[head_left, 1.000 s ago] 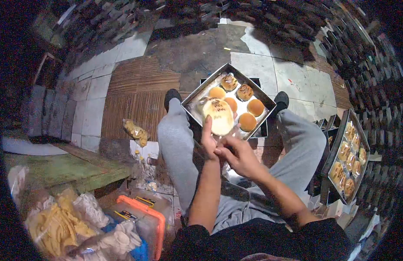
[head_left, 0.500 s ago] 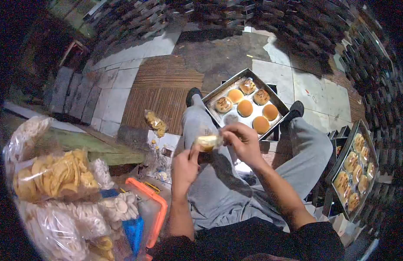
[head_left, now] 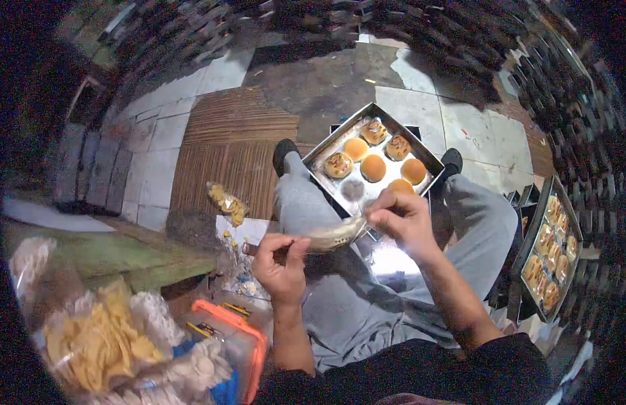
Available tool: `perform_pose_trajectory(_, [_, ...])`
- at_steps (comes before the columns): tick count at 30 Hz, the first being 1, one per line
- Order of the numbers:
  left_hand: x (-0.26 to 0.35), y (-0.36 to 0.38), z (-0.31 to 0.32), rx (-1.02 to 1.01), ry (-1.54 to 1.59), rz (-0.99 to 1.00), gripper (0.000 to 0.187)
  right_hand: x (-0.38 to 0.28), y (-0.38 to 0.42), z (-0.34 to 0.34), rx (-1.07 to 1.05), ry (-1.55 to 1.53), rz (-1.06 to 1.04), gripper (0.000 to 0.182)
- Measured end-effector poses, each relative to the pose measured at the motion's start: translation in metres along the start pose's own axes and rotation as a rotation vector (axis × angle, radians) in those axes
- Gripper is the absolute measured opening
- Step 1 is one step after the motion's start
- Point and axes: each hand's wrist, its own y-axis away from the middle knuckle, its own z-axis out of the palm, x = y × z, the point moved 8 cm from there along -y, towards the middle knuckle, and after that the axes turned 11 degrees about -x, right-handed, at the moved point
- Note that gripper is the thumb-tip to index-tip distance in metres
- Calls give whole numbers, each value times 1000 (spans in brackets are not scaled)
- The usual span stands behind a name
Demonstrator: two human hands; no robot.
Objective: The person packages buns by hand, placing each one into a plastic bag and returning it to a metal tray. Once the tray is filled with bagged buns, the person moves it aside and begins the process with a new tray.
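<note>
One wrapped bun (head_left: 328, 238) lies between left hand (head_left: 280, 266) and right hand (head_left: 405, 221), pinched by both.

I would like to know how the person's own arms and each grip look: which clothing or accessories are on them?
The left grip and the right grip are human hands without gloves. No watch or bracelet is visible at either wrist. The left forearm and right forearm are uncovered up to black sleeves, on which I see no lettering.
</note>
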Motion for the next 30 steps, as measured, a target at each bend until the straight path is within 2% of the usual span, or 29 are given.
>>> perform_pose_trajectory(2, [19,-16,2,102,-162,101,16,-15,-12,-2,47,43,30,15])
perform_pose_trajectory(4, [22,-41,11,52,-245,128,16,-19,-40,12,-50,131,120,14])
perform_pose_trajectory(5, [20,-49,14,35,-379,103,16,-6,-51,17,-63,49,187,14])
perform_pose_trajectory(6, [19,-51,15,22,-517,78,17,31,-66,11,-80,-94,158,16])
perform_pose_trajectory(8, [33,-39,-1,36,-458,32,17,57,-63,5,-45,-125,138,19])
perform_pose_trajectory(10, [26,-8,-12,45,-592,-61,19,96,-33,30,-99,-342,274,18])
perform_pose_trajectory(11, [-1,8,-20,47,-366,-217,20,121,-22,43,-139,-438,319,18])
perform_pose_trajectory(12, [-11,23,-25,54,-380,-214,20,163,-9,59,-192,-590,410,19])
perform_pose_trajectory(14, [-70,71,-29,117,106,-776,20,186,7,78,-111,-718,465,30])
perform_pose_trajectory(15, [-59,78,-18,162,116,-756,24,184,6,82,-114,-728,464,30])
perform_pose_trajectory(16, [-59,83,-6,157,108,-765,24,181,7,80,-108,-561,476,32])
perform_pose_trajectory(17, [-57,81,7,145,117,-659,28,176,10,73,-99,-389,488,36])
perform_pose_trajectory(18, [-51,76,16,133,132,-547,33,164,14,66,-90,-389,488,36])
perform_pose_trajectory(19, [-41,70,29,-48,-136,-537,45,149,21,61,-10,-708,522,39])
perform_pose_trajectory(20, [-42,68,37,-59,-131,-529,45,141,24,59,71,-1023,540,44])
perform_pose_trajectory(21, [-26,59,60,-250,-553,-309,49,135,22,62,-79,-1174,463,50])
perform_pose_trajectory(22, [-13,60,90,-435,-963,-69,54,141,29,57,-66,-1169,462,50])
perform_pose_trajectory(24, [-18,72,103,-491,-855,-133,59,145,36,30,90,-704,423,54])
perform_pose_trajectory(25, [-21,78,100,-506,-1006,-153,60,213,31,7,68,-526,423,59])
perform_pose_trajectory(26, [-25,84,94,-518,-1159,-172,62,244,28,-3,75,-520,426,59])
perform_pose_trajectory(28, [-37,86,65,-516,-1150,-198,65,292,18,-38,310,-491,455,72])
perform_pose_trajectory(30, [-34,89,35,-419,-991,-169,65,361,-12,-77,356,-350,462,79])
